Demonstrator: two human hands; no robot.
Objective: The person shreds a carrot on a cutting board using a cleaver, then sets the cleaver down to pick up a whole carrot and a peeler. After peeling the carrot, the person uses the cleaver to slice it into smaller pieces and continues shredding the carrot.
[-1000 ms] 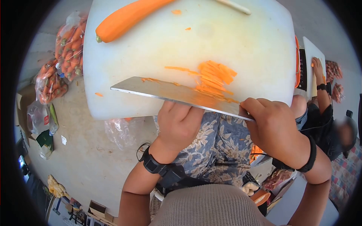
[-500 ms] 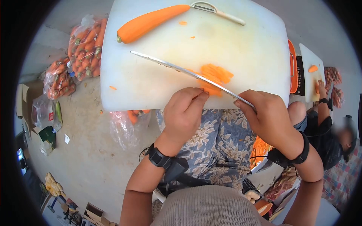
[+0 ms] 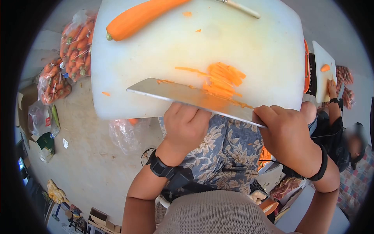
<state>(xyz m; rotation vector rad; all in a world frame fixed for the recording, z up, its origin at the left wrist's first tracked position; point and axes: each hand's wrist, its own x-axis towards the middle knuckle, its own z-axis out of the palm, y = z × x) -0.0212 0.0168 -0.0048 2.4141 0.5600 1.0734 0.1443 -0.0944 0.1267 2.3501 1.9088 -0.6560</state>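
My right hand [image 3: 280, 130] grips the handle end of a broad cleaver [image 3: 175, 91], its blade tilted so the wide face shows, with orange carrot bits stuck along its far edge. My left hand [image 3: 187, 124] is closed, fingers curled against the blade's near edge; the fingertips are hidden by the blade. Beyond the cleaver, thin carrot strips [image 3: 224, 76] lie in a pile on the white cutting board [image 3: 257, 50]. A peeled whole carrot [image 3: 144, 17] rests at the far left of the board, and a peeler [image 3: 243, 8] lies near it, partly out of frame.
Bags of carrots [image 3: 78, 48] stand on the floor at left. A clear plastic bag [image 3: 126, 134] hangs below the board's near edge. At right, an orange tub [image 3: 307, 70] sits beside the board, and another person's hand [image 3: 332, 89] is over a second board [image 3: 321, 58].
The cleaver has turned from edge-on to showing its face and moved nearer to me. Both hands have moved down with it, uncovering more carrot strips. The board appears slightly shifted in view.
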